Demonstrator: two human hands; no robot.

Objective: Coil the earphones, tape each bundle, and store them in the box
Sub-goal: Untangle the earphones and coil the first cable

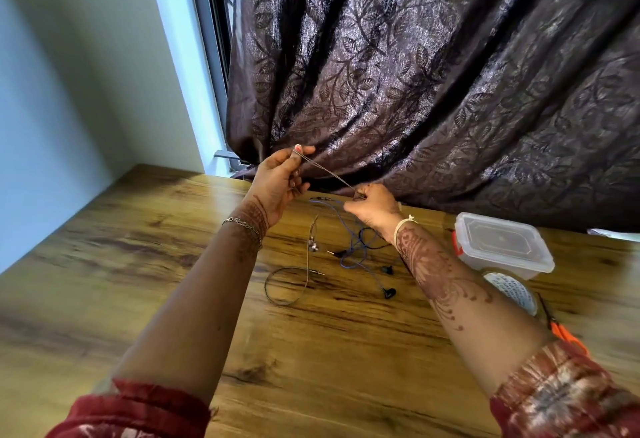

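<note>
Both hands up over the far surface [138,264]: left hand [277,181] and right hand [372,209] each have their grip pinched on the grey earphone cable [329,172], stretched taut between them. Lidded box [502,247] sits right.

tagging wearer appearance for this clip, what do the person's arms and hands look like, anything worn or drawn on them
Both forearms carry reddish-brown henna patterns. The left hand has a thin silver chain bracelet at its wrist; the right hand has a pale tied thread band. Dark red patterned sleeves are pushed up near the elbows.
</note>
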